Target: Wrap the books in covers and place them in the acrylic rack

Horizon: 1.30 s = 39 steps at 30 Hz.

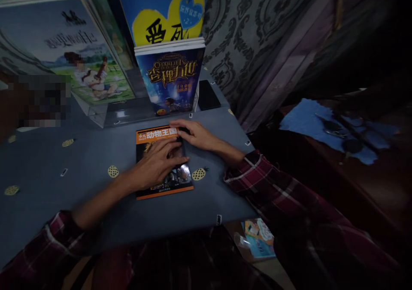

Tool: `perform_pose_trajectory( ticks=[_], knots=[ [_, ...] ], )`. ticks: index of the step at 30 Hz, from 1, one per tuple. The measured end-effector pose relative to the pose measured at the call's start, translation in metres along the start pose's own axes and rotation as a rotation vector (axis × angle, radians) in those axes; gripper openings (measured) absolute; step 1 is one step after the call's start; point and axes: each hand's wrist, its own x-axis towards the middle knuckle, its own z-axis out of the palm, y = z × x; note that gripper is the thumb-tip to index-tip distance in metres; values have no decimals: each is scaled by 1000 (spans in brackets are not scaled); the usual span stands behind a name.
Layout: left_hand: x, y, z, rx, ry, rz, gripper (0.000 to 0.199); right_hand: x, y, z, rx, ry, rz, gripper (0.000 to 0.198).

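A black and orange book (164, 191) lies closed on the grey-blue tablecloth, its cover facing up with white Chinese letters along the top. Flat across the middle of that cover rests my left hand (161, 161), fingers stretched out, hiding part of the picture. My right hand (196, 135) touches the book's upper right corner, its fingers extended and lying along the edge. Neither hand is wrapped round anything.
Behind the book, a clear stand (128, 114) holds a dark blue book (170, 84) and a larger picture book (96, 37). A yellow-and-blue book (161, 11) stands further back. A black flat object (209, 95) lies beside the stand. Blue cloth (305, 118) is at right.
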Motion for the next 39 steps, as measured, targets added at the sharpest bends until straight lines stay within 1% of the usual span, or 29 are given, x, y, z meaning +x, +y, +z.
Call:
perform_pose_trajectory(
  ticks=[6,9,12,16,20,22,24,25,28,30,31,33,35,39],
  knots=[
    [-10,15,-5,-60,-111,86,55,-1,-3,-2,-25,-10,20,41],
    [-13,18,-4,-69,-113,119,60,-1,-4,-2,-39,-6,11,40],
    [-15,18,-1,-70,-99,105,62,-2,-5,-1,-61,-3,12,41],
    [-27,13,2,-55,-7,-7,56,-6,-4,3,-123,9,-15,41],
    [-49,2,0,-23,112,-174,45,-9,-6,8,-225,8,-53,41],
    [-61,-3,-2,-14,136,-254,43,-10,-17,13,-265,20,-76,38],
    [-69,-7,-4,-2,124,-289,44,-12,-37,21,-269,17,-135,34],
    [-72,-8,-4,4,107,-291,45,-13,-50,26,-248,-3,-184,33],
    [-76,-11,-3,21,66,-285,46,-23,-92,44,-132,-206,-430,31],
    [-76,-13,-2,31,54,-294,46,-30,-111,57,-98,-342,-570,31],
    [-76,-13,-1,35,52,-296,46,-33,-117,63,-101,-390,-611,30],
    [-76,-13,0,41,56,-293,46,-38,-122,70,-126,-447,-652,30],
    [-76,-14,0,45,71,-277,46,-42,-120,73,-154,-466,-641,30],
    [-77,-13,0,50,85,-264,46,-49,-112,66,-127,-464,-594,31]
  ],
)
